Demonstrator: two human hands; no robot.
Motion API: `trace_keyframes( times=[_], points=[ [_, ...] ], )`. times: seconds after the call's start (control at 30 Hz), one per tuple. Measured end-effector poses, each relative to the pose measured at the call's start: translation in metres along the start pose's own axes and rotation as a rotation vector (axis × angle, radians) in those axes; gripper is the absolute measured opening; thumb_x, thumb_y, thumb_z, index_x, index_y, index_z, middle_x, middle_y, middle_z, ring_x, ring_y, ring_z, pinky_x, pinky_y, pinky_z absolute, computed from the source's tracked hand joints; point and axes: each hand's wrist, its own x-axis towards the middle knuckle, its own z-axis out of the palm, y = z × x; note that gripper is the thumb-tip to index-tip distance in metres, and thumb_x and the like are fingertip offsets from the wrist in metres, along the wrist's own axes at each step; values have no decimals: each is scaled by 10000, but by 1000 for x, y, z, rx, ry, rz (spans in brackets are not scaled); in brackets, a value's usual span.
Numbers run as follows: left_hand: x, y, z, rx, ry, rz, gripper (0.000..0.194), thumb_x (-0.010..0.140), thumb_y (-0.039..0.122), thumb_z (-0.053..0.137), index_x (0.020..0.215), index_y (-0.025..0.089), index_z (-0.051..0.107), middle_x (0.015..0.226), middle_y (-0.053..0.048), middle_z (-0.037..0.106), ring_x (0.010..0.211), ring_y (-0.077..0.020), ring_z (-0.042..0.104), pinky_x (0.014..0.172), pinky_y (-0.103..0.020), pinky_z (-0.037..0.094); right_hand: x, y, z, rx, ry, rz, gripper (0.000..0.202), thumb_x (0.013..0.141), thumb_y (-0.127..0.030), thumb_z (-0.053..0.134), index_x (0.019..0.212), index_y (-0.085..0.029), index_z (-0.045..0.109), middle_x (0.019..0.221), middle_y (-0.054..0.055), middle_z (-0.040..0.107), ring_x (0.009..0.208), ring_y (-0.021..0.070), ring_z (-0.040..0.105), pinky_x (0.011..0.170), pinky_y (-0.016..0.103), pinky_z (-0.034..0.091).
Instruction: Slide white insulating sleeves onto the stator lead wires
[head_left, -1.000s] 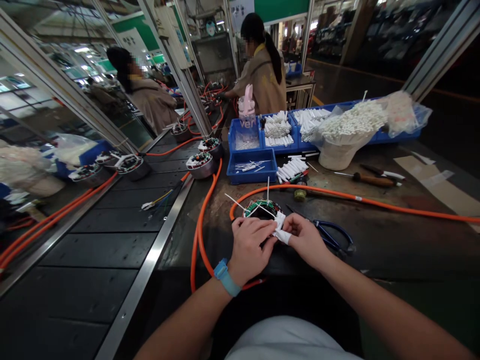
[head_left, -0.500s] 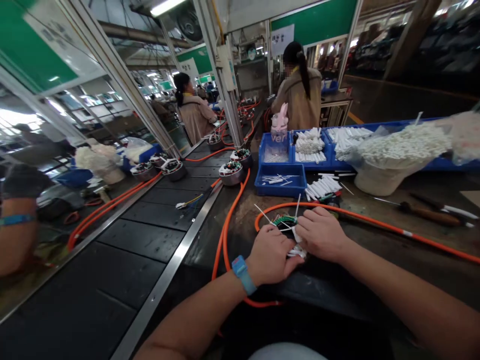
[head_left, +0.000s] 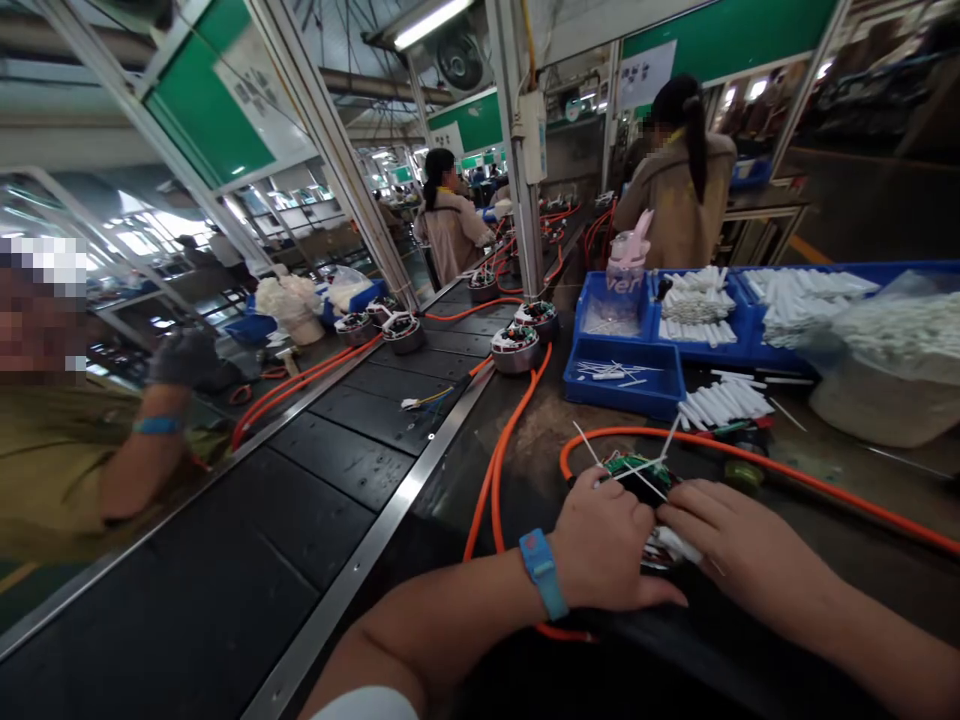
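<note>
Between my hands sits a round wired unit, its green circuit board (head_left: 621, 466) showing at the far side. Thin white cable ties (head_left: 588, 443) stick up from it and cross over it. My left hand (head_left: 606, 545), with a blue wristband (head_left: 543, 573), is curled over the unit's left side, thumb stretched toward me. My right hand (head_left: 742, 540) has its fingers closed and bent down at the unit's right side, by a white sleeve-like piece (head_left: 677, 545). What exactly the right fingertips pinch is hidden.
An orange cable (head_left: 825, 482) loops behind the unit. Blue bins (head_left: 622, 400) and loose white tubes (head_left: 724, 402) lie beyond. At left runs a black conveyor (head_left: 300, 500) carrying similar round units (head_left: 516, 350). A co-worker's gloved hand (head_left: 182, 358) is across it.
My view has swung left, so the scene sits further right and the co-worker shows more. A cable tie leans across the unit now. My right fingers have come lower, over its near right side.
</note>
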Motion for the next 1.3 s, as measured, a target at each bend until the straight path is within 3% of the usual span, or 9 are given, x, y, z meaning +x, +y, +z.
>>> trace_keyframes(
  times=[0.2,0.43,0.6,0.73,0.8,0.97,1.1,1.2,1.3],
  points=[
    [-1,-1,13,11,26,-15,587,745,720,456,753,154,612,711,-58,647,723,-202,589,865,-432,349,-5,-2,13,-47,98,25,289,914,-166,338,813,-176,609,758,69,562,735,219,467,661,358,326],
    [0,2,20,-25,53,6,551,761,676,479,825,147,623,717,-65,654,712,-200,582,835,-444,347,10,6,26,43,0,180,333,925,-219,349,648,-195,532,674,54,510,671,206,425,650,350,306],
    [-3,6,-4,-58,-43,-56,517,791,619,512,1008,155,583,904,-74,656,888,-232,566,895,-437,331,11,9,20,197,-46,238,336,950,-259,358,675,-189,538,718,45,520,710,189,448,653,318,327],
    [-2,-19,-36,-79,-179,130,382,865,430,522,1156,183,529,1062,-61,638,1019,-205,530,943,-368,320,4,8,19,318,13,300,336,966,-265,332,717,-181,542,730,44,505,735,180,458,645,298,346],
    [2,-34,-43,-62,-204,186,282,886,385,513,1102,212,570,1060,-38,649,1110,-207,486,1003,-383,261,4,10,19,327,23,308,333,969,-266,327,740,-181,554,732,45,502,736,178,456,644,298,346],
    [13,-34,-27,-98,-237,106,274,870,429,528,771,195,631,802,-16,657,927,-188,535,938,-401,289,12,26,14,308,18,197,438,980,-358,289,683,-168,549,705,46,492,707,177,443,631,309,335],
    [12,-15,-18,-170,-167,-23,206,890,368,501,904,216,640,873,-21,647,919,-186,525,927,-414,289,13,42,4,406,-40,198,427,969,-396,329,760,-174,628,764,56,529,739,176,490,666,309,387],
    [9,-10,-17,-229,-142,-58,155,881,314,519,964,236,624,900,-8,635,919,-179,516,957,-414,270,-2,67,-11,485,-3,322,260,920,-386,461,940,-208,649,913,58,601,840,180,556,745,300,439],
    [8,-9,-17,-257,-115,-109,122,871,287,523,855,215,621,826,-4,615,879,-180,503,959,-417,265,-28,109,-37,123,325,774,230,886,-340,497,1022,-190,607,988,78,626,874,185,578,774,292,449]
  ],
)
